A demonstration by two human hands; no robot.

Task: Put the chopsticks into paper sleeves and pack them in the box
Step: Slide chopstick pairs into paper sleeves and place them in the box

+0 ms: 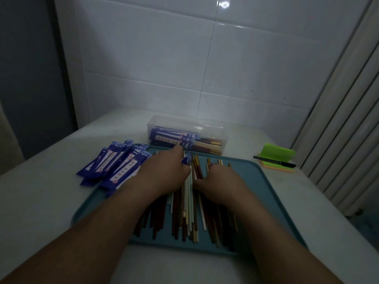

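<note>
Picking a matched pair looks like the step. Head view: right hand (217, 181) fingers bent onto loose chopsticks (188, 212) on tray (266, 191), grip can't tell; left hand (166, 173) fingers curled on a paper sleeve (185, 160). Align tips, slide in straight. Box (184, 128) far centre, part filled. Sleeve pile (114, 162) left, pen (274, 161) & sticky notes (279, 153) right on desk (41, 201). Crossed sticks may hamper picking.
</note>
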